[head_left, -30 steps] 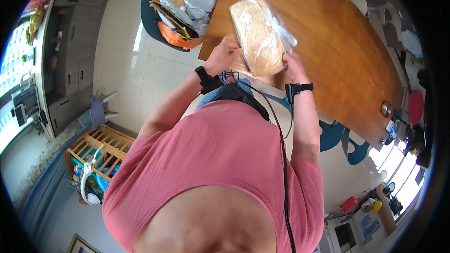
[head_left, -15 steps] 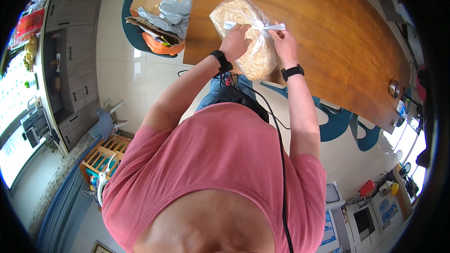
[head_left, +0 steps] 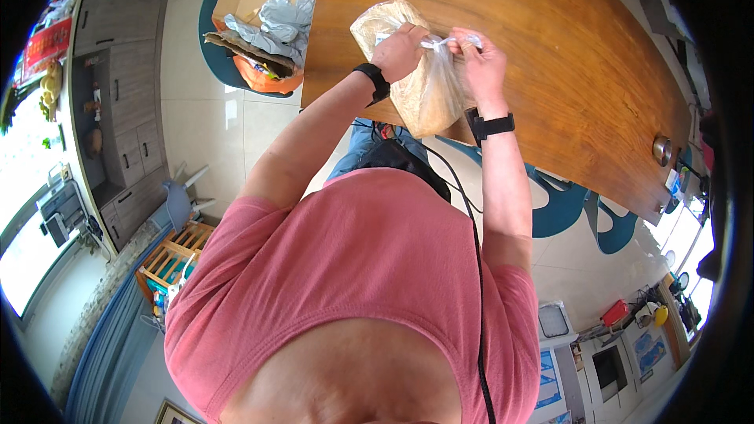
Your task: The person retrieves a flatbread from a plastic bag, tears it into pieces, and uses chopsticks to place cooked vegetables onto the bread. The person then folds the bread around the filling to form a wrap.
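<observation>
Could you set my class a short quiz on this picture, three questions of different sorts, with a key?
1. True or false: the person wears a black band on each wrist.
2. What do the fingers of the right hand hold? A) the round metal dish; B) the white gathered end of the clear bag; C) the black cable.
3. Fill the gap: seen in the picture, the crumpled grey plastic lies to the ____ of the wooden table.

Key: 1. True. 2. B. 3. Left.

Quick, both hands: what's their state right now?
Left hand: curled against the plastic bag; grip cannot be told.
Right hand: closed, pinching the bag's tied end.
</observation>
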A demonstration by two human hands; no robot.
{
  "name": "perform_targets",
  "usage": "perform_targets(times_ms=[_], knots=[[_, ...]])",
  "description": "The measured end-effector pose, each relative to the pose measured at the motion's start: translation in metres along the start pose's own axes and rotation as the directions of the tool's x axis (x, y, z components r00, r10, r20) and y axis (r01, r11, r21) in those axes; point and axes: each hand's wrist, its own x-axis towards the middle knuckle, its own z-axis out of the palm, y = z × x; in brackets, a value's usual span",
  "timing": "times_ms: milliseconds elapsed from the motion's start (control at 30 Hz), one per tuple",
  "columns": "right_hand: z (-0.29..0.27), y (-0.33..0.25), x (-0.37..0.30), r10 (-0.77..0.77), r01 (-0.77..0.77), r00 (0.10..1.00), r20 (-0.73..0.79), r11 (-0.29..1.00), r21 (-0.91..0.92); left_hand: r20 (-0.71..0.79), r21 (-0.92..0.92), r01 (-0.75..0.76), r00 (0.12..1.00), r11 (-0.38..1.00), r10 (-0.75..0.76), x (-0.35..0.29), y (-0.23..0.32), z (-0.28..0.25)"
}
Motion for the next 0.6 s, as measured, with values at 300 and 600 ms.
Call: perform_targets(times_ms=[300,600], knots=[[0.002,0.004,-0.002,-0.044,0.060,0.965,-0.260,0.997,0.058,-0.108,-0.154,-0.032,0.994,0.988,0.016,-0.004,-0.001,-0.012],[0.019,0.006,-0.037,-0.225,0.205,0.971,0.084,0.595,-0.777,-0.082,-0.107,-0.022,0.997,0.994,0.013,-0.008,0.002,-0.018]])
